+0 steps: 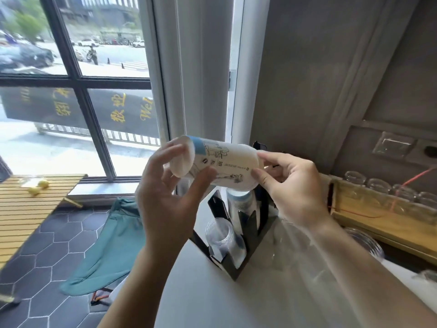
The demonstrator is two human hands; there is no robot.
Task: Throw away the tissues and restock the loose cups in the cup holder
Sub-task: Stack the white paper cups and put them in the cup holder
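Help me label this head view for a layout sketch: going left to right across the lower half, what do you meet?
Slatted yellow table → teal cloth → left hand → paper cups held sideways → right hand → wooden tray of glass jars.

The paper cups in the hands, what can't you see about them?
From the head view:
- How many paper cups are nested: the stack blurs together.
- Their print: too small to read.
- The mouth end: right hand covers it.
- The black cup holder beneath: both hands hide its top; left hand covers the stack's base.
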